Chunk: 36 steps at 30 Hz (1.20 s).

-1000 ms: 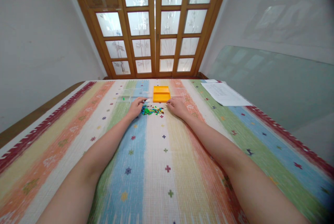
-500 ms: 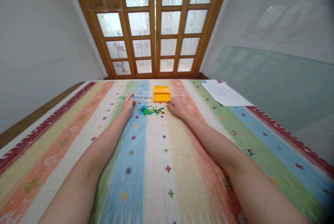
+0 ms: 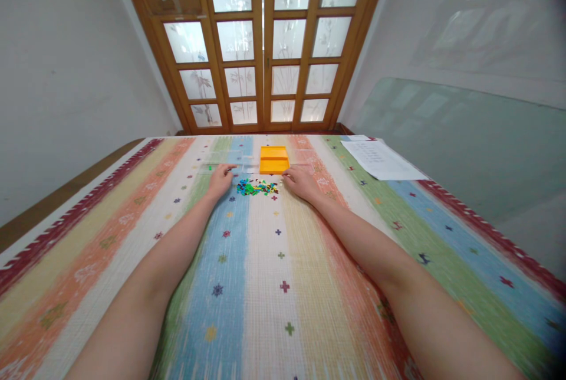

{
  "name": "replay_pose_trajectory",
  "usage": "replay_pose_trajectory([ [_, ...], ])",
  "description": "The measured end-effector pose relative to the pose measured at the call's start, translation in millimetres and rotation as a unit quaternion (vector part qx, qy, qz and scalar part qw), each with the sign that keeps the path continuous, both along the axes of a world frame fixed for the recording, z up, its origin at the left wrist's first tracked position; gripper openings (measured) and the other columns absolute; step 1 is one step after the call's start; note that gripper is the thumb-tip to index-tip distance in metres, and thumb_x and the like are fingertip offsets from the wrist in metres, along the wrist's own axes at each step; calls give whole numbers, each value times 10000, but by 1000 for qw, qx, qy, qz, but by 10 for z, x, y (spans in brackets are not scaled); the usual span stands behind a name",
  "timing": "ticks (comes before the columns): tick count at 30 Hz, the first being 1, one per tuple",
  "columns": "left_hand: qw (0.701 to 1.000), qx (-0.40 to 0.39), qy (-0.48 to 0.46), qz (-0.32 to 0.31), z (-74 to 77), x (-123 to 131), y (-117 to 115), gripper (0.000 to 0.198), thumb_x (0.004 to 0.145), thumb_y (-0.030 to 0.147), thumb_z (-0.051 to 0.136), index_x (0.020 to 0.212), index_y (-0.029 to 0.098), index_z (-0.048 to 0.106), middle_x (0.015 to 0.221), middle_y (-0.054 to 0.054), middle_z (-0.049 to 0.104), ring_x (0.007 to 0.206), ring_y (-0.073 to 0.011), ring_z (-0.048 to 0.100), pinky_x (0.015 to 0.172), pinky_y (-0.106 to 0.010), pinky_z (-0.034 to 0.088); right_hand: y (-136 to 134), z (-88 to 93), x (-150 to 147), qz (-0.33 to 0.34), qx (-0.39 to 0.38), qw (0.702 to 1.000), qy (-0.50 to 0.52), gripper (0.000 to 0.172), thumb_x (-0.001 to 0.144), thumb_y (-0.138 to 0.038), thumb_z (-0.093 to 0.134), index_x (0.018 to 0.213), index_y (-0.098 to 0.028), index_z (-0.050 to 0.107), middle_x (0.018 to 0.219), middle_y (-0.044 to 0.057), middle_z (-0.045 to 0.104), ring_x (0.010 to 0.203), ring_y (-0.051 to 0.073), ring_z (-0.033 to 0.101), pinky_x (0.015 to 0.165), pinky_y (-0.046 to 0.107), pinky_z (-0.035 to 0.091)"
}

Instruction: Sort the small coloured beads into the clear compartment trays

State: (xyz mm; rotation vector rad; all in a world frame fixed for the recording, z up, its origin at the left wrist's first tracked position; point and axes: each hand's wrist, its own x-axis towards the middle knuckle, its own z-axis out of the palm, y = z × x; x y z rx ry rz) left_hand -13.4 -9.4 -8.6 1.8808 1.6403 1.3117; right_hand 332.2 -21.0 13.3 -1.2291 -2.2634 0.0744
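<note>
Pieces, small, multicoloured [image 3: 254, 187]: heaped on near side of orange tray [image 3: 274, 166]. Left hand [image 3: 219, 182]: left of tray. Right hand [image 3: 299, 182]: at tray's near right corner. Both grips: cannot tell whether holding anything. Step, apparently: picking among pieces. Next move: calls for precise pinch.

smooth plastic box [image 3: 274, 166], matt woven tablecloth [image 3: 265, 262], wooden door frames [image 3: 268, 73]
</note>
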Motion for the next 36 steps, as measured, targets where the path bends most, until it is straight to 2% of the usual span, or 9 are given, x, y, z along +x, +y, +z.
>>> replay_pose_trajectory([
  [3, 992, 1, 114, -51, 3, 3, -41, 294, 846, 174, 561, 1023, 226, 789, 1065, -68, 726, 1004, -237, 658, 1017, -402, 518, -5, 11, -1, 1, 6, 1000, -4, 185, 1006, -190, 581, 1043, -171, 761, 1105, 111, 749, 1048, 239, 641, 941, 340, 447],
  [6, 984, -8, 159, -83, -7, 14, -49, 241, 825, 171, 592, 946, 233, 791, 985, -75, 717, 998, -252, 658, 1019, -420, 504, -12, 20, -1, 5, 14, 1000, 1, 183, 1004, -183, 584, 1043, -168, 762, 1110, 111, 749, 1048, 240, 645, 936, 341, 452],
  [10, 982, 0, 147, -116, -8, 25, -54, 170, 784, 174, 661, 874, 244, 787, 939, -83, 704, 975, -275, 659, 1005, -443, 503, -27, 24, -21, 22, 19, 999, 14, 196, 1007, -181, 576, 1049, -175, 767, 1116, 114, 748, 1059, 245, 645, 945, 350, 460],
  [22, 978, -13, 165, -125, 41, 64, -88, 49, 790, 212, 732, 822, 240, 755, 907, -78, 699, 932, -272, 640, 975, -435, 502, -41, 9, -80, 37, 23, 999, -6, 218, 1018, -215, 566, 1053, -179, 777, 1097, 125, 742, 1056, 266, 639, 933, 373, 459],
  [26, 974, 5, 179, -135, 107, 117, -148, 54, 829, 237, 703, 854, 228, 750, 936, -81, 696, 965, -274, 633, 992, -436, 484, -39, 0, -84, 41, 30, 999, -10, 219, 1027, -234, 565, 1054, -185, 778, 1076, 118, 744, 1053, 262, 638, 932, 371, 453],
  [31, 958, 19, 205, -200, 202, 252, -263, 136, 871, 274, 668, 954, 238, 769, 1065, -83, 716, 1097, -286, 625, 1075, -450, 452, -42, 7, -88, 42, 21, 999, -14, 210, 1016, -228, 582, 1071, -195, 782, 1097, 115, 750, 1066, 264, 636, 945, 379, 454],
  [36, 946, 20, 216, -239, 184, 322, -281, 138, 862, 294, 700, 961, 254, 787, 1081, -86, 720, 1107, -289, 623, 1093, -454, 434, -70, 37, -96, 43, 16, 999, -8, 224, 1018, -228, 578, 1086, -195, 789, 1108, 124, 749, 1080, 271, 637, 955, 390, 457],
])
